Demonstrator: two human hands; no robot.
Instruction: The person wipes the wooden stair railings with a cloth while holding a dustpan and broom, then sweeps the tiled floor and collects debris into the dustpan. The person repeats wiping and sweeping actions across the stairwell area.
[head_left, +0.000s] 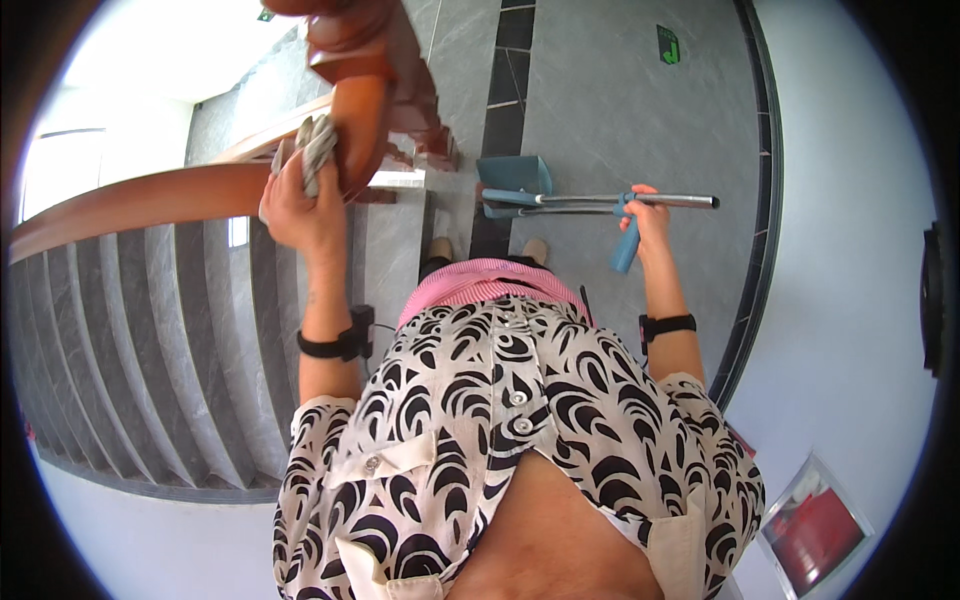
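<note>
My left hand (304, 202) presses a bunched grey-white cloth (318, 150) against the curved end of a reddish-brown wooden handrail (360, 127). Part of the cloth is hidden by my fingers. Off to the right, my right hand (649, 217) is closed around the metal poles (585, 200) of a long-handled cleaning set with blue plastic parts. A blue dustpan (517, 174) is at the far end of the poles, low near the floor. From beside my fingers a blue grip (625, 247) sticks out. Whether a broom is paired with the dustpan, I cannot tell.
Grey stone stairs (165, 330) descend or rise at the left, beside the wooden rail (135, 191). A turned wooden newel post (405, 67) stands ahead. Grey floor tiles (600, 97) carry a green sign (668, 45). A white wall (840, 262) closes the right side.
</note>
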